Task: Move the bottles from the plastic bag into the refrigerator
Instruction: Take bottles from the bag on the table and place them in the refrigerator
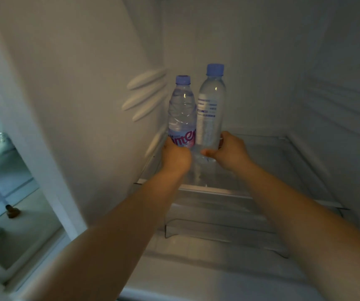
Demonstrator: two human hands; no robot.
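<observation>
**Holding two water bottles upright on the refrigerator shelf**

Gripping the pink-labelled water bottle (182, 114) low down with the left hand (176, 157), just left of frame centre, fingers curled round its base and hidden behind it. Clasping the clear-labelled water bottle (210, 109) near its bottom with the right hand (227, 151), thumb across the front, fingers wrapped round the far side. Standing upright, side by side and touching or nearly so, both with blue caps, the clear-labelled one reaching higher in the frame. Sitting at the back left corner of the glass shelf (268, 153) in the middle of the frame, inside the white refrigerator (77, 83); cannot tell whether the bottoms rest on the glass or hang just above it. Showing a clear plastic drawer (218, 222) below the shelf, lower centre. Revealing pale floor (24, 220) at lower left, past the refrigerator's edge, with a small brown object (12, 211) too blurred to name.
</observation>
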